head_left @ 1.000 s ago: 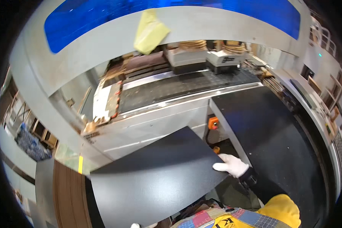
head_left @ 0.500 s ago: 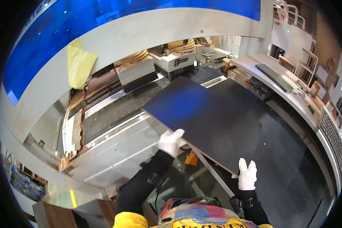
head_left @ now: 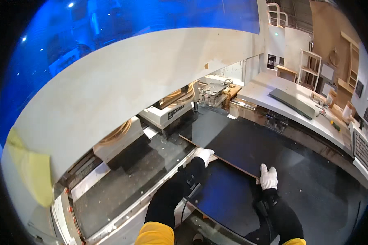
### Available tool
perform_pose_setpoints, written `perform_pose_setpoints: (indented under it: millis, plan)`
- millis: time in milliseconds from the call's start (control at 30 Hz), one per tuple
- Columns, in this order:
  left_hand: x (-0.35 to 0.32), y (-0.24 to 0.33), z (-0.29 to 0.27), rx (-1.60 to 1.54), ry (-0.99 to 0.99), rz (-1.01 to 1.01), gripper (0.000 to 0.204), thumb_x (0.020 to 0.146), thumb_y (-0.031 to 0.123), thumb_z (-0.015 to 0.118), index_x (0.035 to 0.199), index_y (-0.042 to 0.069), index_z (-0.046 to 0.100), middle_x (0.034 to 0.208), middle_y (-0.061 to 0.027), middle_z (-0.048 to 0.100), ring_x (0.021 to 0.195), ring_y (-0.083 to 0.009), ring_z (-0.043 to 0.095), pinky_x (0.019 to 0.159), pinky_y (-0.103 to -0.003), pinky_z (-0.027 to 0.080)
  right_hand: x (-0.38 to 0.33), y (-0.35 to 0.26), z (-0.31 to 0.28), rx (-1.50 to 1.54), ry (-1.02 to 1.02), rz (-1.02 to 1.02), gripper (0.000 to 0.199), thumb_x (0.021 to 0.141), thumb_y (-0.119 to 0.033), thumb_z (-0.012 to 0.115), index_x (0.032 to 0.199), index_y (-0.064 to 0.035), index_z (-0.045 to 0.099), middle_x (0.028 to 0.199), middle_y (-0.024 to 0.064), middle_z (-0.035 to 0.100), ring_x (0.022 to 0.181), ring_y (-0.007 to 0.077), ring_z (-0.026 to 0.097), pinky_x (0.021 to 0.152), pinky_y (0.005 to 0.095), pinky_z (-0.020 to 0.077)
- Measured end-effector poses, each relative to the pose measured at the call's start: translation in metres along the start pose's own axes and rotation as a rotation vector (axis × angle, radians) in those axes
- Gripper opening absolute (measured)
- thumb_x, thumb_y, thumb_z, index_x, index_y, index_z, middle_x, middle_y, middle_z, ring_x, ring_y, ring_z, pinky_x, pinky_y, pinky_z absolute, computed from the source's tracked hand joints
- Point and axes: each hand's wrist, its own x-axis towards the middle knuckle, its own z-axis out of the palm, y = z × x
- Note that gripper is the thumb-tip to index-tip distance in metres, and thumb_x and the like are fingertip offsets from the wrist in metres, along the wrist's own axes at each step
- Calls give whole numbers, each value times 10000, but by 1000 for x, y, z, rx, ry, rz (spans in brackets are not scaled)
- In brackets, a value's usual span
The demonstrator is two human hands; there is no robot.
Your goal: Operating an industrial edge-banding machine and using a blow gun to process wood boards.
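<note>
Hands in white knit gloves, two of them, pressed on the near edge of a black rectangular panel point(head_left: 249, 145), a thin flat board with a matt dark face and a pale raw edge showing along its near side. The panel's long axis ran from the near left to the far right, and its far left corner pointed toward the grey machine head point(head_left: 169, 114). It lay flat on top of a second black panel point(head_left: 229, 196), whose near part stuck out toward the person, so two dark sheets were stacked, both resting on the wide dark bench point(head_left: 323, 192) at its left edge.

The left hand point(head_left: 203, 155) sat at the upper panel's near left corner, fingers curled over the edge and gripping it. The right hand point(head_left: 268, 177) lay further right on the same edge, fingers straight and close together, flat on the board's face. Both forearms wore black sleeves with yellow above.

Left of the bench ran a black conveyor belt point(head_left: 139, 171) in a pale metal frame. Over it arched a broad white hood point(head_left: 122, 94) with a blue glossy window point(head_left: 110, 28). A yellow cloth point(head_left: 28, 167) hung at the hood's left end. One more dark panel point(head_left: 292, 102) lay on a white counter point(head_left: 261, 90) at the far right.
</note>
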Motion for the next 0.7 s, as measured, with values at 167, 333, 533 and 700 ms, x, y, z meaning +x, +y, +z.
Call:
perform_pose_setpoints:
  millis: [167,333,533,700]
  plan:
    - [87,4,-61,379,-174,328,71,858,-15,565,890,-45,508,899,-216,589,840,-367,656,783,-472,582,46,-22,72,49,2,-78,573,946,-416,560,1141,120,504,715,186,638,493,263,647,470,368,527]
    - [81,47,-11,1302,-207,228,292,863,189,587,1055,-21,526,1013,-200,596,921,-375,631,860,-440,527,81,-31,73,-92,38,-35,556,964,-445,512,1034,107,512,689,209,646,521,289,666,497,400,541]
    - [71,52,-10,1754,-117,1021,377,820,234,618,1138,52,529,1076,-174,571,1025,-369,542,867,-469,449,136,-18,70,-665,11,-324,381,984,-344,490,975,30,563,790,229,680,667,299,697,553,401,547]
    - [76,42,-33,1935,29,981,293,866,275,611,1061,72,531,1025,-123,580,992,-308,555,848,-432,443,117,-42,37,-656,231,-797,205,940,-172,506,1058,-16,566,779,223,623,754,375,662,629,455,538]
